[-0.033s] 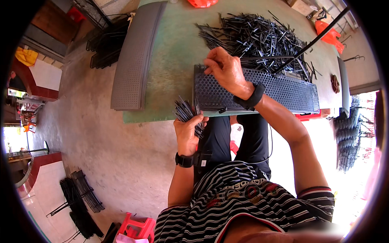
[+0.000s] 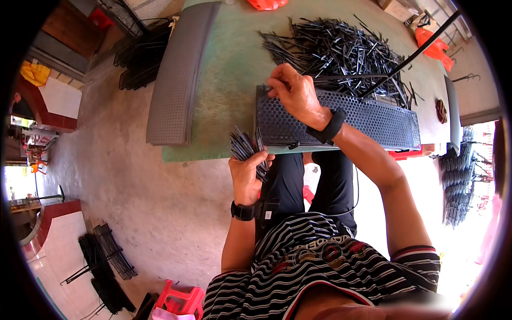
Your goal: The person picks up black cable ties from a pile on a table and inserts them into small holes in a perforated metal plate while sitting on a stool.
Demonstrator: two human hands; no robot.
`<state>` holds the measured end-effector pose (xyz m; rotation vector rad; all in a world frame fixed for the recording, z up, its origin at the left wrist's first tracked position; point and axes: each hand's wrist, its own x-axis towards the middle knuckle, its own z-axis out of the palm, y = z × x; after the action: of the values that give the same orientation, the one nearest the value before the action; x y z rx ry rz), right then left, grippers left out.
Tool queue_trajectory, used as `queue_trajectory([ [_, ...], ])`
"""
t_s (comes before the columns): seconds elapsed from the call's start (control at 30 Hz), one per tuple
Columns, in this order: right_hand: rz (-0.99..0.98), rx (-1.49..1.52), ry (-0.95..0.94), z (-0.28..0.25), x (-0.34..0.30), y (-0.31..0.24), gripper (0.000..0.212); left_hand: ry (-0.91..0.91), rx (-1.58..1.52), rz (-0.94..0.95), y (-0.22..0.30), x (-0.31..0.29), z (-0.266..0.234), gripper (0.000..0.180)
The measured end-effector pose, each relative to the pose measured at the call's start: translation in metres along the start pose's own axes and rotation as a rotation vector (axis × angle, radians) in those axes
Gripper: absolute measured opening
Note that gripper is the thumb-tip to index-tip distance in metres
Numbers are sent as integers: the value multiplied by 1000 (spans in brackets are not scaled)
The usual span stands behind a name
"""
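Observation:
My left hand, just off the table's near edge, is closed around a bundle of thin black strips whose ends fan out above the fingers. A black panel with round holes lies along the near edge, apparently in a wire frame. Over its left end hangs my right hand, fingers curled and pressed together. Whatever sits in that pinch is hidden or too small to name. Beyond the panel spreads a large loose heap of similar black strips.
The green table bears a stack of grey perforated sheets on its left. A black rod slants up at the right, near an orange-red bag. On the floor at lower left stands a red plastic stool.

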<state>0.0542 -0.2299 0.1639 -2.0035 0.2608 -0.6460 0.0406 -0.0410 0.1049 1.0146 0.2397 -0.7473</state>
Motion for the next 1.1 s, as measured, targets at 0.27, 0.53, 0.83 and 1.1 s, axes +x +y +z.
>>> queue_trajectory([
  [0.27,-147,-252,-99,10,5,22,6,31,-18,6,3,-2,2,18],
  [0.53,-38,-374,-217,6,-5,4,20,21,-64,9,5,-2,1,19],
  [0.83,211,89,-143,-6,-24,-8,13,-1,-62,-45,-2,1,6,21],
  [1.1,-125,-57,-7,8,-12,9,14,31,-39,-43,1,1,4,22],
])
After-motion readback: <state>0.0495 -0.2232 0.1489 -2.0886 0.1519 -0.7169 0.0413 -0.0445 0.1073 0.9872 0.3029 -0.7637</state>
